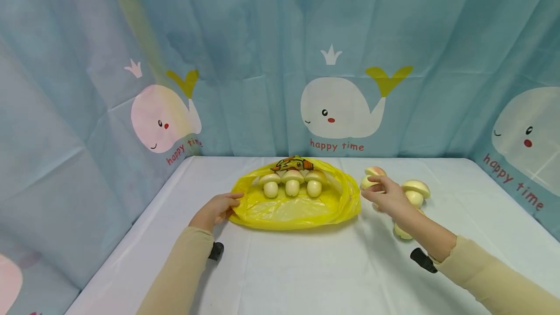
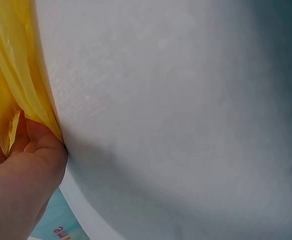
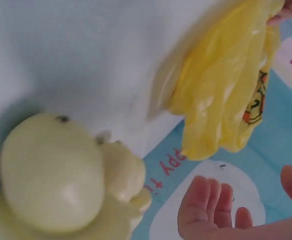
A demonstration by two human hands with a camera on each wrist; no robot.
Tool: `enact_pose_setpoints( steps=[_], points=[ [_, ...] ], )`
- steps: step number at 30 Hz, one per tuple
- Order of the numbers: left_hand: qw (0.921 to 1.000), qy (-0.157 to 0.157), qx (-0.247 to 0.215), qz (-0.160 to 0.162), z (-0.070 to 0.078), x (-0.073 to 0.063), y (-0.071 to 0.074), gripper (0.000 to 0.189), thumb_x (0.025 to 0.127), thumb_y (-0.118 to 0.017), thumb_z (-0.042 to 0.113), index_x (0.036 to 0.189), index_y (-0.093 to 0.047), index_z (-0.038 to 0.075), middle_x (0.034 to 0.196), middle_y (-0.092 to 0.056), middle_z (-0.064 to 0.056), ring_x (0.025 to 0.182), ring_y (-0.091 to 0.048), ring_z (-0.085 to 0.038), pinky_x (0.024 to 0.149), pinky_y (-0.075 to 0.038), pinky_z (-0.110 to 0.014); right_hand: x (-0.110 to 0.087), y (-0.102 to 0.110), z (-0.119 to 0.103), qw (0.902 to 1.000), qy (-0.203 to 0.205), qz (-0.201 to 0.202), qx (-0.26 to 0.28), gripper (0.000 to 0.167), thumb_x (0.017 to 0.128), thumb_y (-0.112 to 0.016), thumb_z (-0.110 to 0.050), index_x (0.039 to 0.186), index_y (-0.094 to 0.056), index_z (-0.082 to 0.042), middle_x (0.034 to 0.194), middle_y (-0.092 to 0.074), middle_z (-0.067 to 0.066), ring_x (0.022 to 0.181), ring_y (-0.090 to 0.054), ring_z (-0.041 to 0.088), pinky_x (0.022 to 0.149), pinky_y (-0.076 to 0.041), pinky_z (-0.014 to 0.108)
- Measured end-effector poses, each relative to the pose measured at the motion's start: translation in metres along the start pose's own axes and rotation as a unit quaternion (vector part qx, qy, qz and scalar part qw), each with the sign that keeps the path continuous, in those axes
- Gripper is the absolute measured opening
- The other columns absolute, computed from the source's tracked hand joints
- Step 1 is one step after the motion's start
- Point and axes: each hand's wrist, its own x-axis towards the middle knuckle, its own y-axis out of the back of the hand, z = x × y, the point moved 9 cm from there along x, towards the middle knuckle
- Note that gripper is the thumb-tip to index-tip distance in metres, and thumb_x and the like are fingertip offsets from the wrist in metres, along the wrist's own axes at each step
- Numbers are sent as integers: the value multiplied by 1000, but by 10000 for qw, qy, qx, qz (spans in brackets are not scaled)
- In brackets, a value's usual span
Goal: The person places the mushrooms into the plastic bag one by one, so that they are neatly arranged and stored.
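Observation:
My left hand (image 1: 218, 209) pinches the left edge of a yellow plastic bag (image 1: 302, 222) with a cartoon duck print. In the left wrist view the bag's thin film bunches between thumb and fingers. Three cream toy mushrooms (image 1: 292, 187) stand side by side inside the bag's wide mouth. My right hand (image 1: 387, 196) is just right of the bag, beside a mushroom with a pinkish cap (image 1: 375, 171) that it partly covers. In the right wrist view its fingers (image 3: 199, 200) and thumb are spread apart with nothing between them.
More mushrooms lie on the table's right side, one with a broad cap (image 1: 415, 188) and another (image 1: 402, 231) nearer, partly behind my right wrist. A white cloth covers the table (image 1: 306, 276). Blue whale-print curtains (image 1: 262, 111) close off the back and sides.

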Motion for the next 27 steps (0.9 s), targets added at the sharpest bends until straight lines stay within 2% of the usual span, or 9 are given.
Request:
enact_pose_setpoints(
  steps=[3, 8, 10, 12, 15, 17, 22, 27],
  points=[
    [10000, 18, -68, 67, 1, 0, -1, 42, 100, -47, 0, 141, -47, -3, 146, -40, -22, 113, -47, -25, 103, -40, -35, -3, 13, 4, 9996, 171, 154, -180, 62, 96, -60, -22, 144, -33, 8, 119, -52, 20, 106, -51, 31, 80, -49, 32],
    [10000, 5, -23, 19, -2, -1, -2, 41, 99, -47, 0, 140, -47, -4, 145, -40, -22, 111, -47, -25, 102, -41, -35, -8, 32, 14, 9977, 372, 369, -440, 60, 99, -57, -23, 143, -33, 9, 122, -51, 23, 112, -49, 36, 75, -46, 21],
    [10000, -4, 41, 13, -3, -1, -1, 42, 99, -47, 0, 141, -46, -5, 145, -40, -23, 110, -47, -25, 101, -41, -34, -9, 39, 19, 9968, 411, 424, -533, 61, 99, -56, -25, 143, -32, 10, 126, -49, 27, 115, -47, 38, 80, -46, 26],
    [10000, -27, 56, 43, -3, -2, 1, 42, 99, -47, 0, 141, -46, -5, 144, -41, -23, 109, -47, -25, 100, -42, -34, -9, 45, 23, 9958, 485, 458, -624, 63, 100, -56, -27, 143, -31, 10, 131, -45, 31, 118, -43, 42, 89, -46, 37],
    [9999, -80, 88, 38, 1, -3, 1, 42, 100, -47, 1, 141, -46, -4, 144, -41, -23, 110, -47, -25, 100, -41, -34, -11, 57, 29, 9943, 579, 562, -696, 64, 99, -56, -28, 143, -30, 11, 137, -39, 35, 124, -37, 48, 98, -38, 54],
    [9999, -94, 110, 23, 3, -3, 0, 42, 100, -47, 2, 141, -47, -4, 144, -41, -22, 111, -47, -25, 101, -41, -34, -11, 64, 34, 9932, 619, 592, -786, 64, 99, -56, -28, 143, -30, 11, 138, -36, 37, 126, -32, 51, 99, -33, 60],
    [9999, -50, 117, 33, 4, -3, 0, 41, 100, -46, 1, 140, -47, -4, 145, -40, -22, 114, -46, -26, 104, -39, -36, -11, 68, 51, 9899, 689, 451, -1156, 66, 96, -61, -28, 140, -33, 12, 137, -34, 38, 123, -29, 54, 94, -33, 64],
    [9998, -73, 173, -38, 1, -2, -1, 42, 99, -46, 0, 142, -45, -5, 147, -38, -23, 114, -46, -26, 102, -40, -36, -13, 68, 63, 9843, 763, 415, -1534, 69, 92, -67, -29, 137, -36, 14, 132, -35, 42, 115, -35, 54, 88, -37, 62]
  ],
)
